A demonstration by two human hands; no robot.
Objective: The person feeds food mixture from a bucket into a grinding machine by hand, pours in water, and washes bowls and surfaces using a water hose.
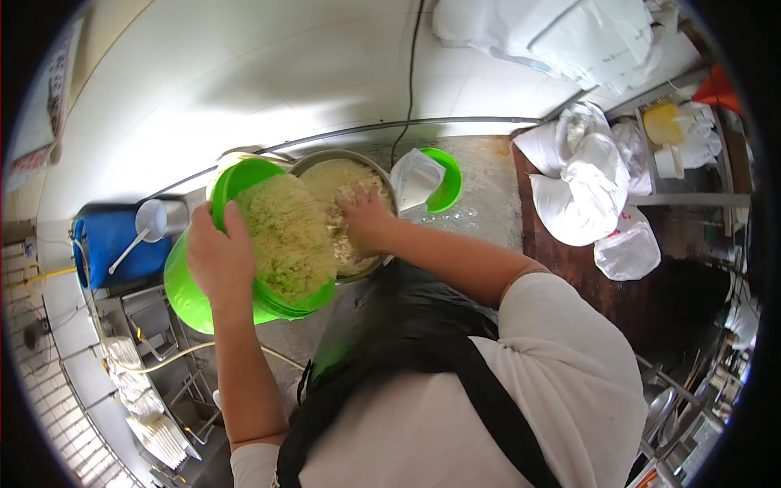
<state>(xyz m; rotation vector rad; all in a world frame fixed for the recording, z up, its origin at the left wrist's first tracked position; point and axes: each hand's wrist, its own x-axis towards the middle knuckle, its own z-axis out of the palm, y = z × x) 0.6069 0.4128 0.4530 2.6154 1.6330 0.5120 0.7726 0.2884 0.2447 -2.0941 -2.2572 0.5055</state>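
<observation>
My left hand (pixel 220 254) grips the rim of a bright green bucket (pixel 189 285), which is tilted toward a round metal bowl (pixel 392 189). A pale yellow, crumbly mass (pixel 289 236) fills the bucket's mouth. More of the same-looking crumbly stuff (pixel 329 175) lies in the bowl, beside the bucket. My right hand (pixel 368 218) reaches into the bowl, with its fingers apart on the crumbly stuff. The fingertips are partly sunk in it.
Right of the bowl are a white bag (pixel 416 179) and a small green bowl (pixel 446 180). White sacks (pixel 573 187) are piled farther right. At left, a long-handled dipper (pixel 134 248) rests by a blue barrel (pixel 122 224). A hose (pixel 187 351) runs below the bucket.
</observation>
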